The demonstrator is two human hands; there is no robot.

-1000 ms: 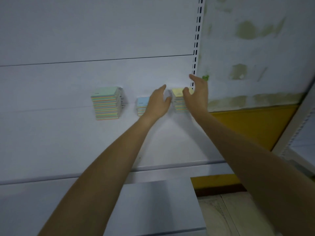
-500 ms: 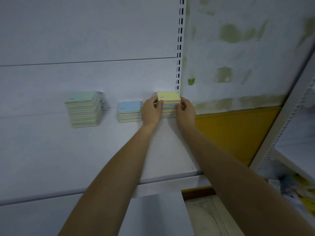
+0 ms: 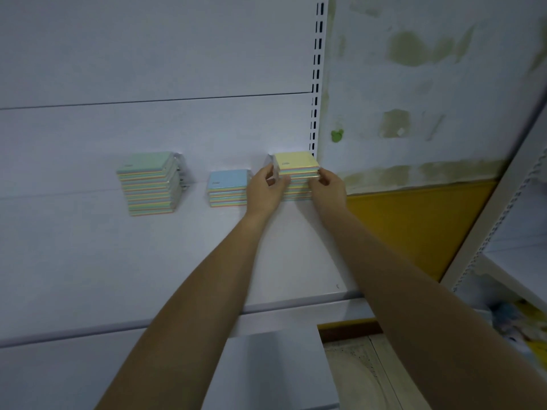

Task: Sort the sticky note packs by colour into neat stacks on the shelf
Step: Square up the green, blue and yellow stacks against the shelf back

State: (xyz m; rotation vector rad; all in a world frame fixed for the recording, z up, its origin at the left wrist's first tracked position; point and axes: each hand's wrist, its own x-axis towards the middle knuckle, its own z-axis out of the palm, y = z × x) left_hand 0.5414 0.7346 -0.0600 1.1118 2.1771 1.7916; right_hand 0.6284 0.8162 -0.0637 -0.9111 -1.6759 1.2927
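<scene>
Yellow-topped stack [image 3: 297,176]: right of the blue-topped stack [image 3: 228,188], at the shelf [image 3: 148,261] back. My left hand [image 3: 265,189] and right hand [image 3: 329,187] press its sides, squaring edges, I judge.

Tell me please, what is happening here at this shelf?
A person is sorting sticky note packs on a white shelf. Both hands grip the yellow-topped stack at the right end: the left hand on its left side, the right hand on its right. A low blue-topped stack and a taller green-topped stack stand untouched to the left.
</scene>
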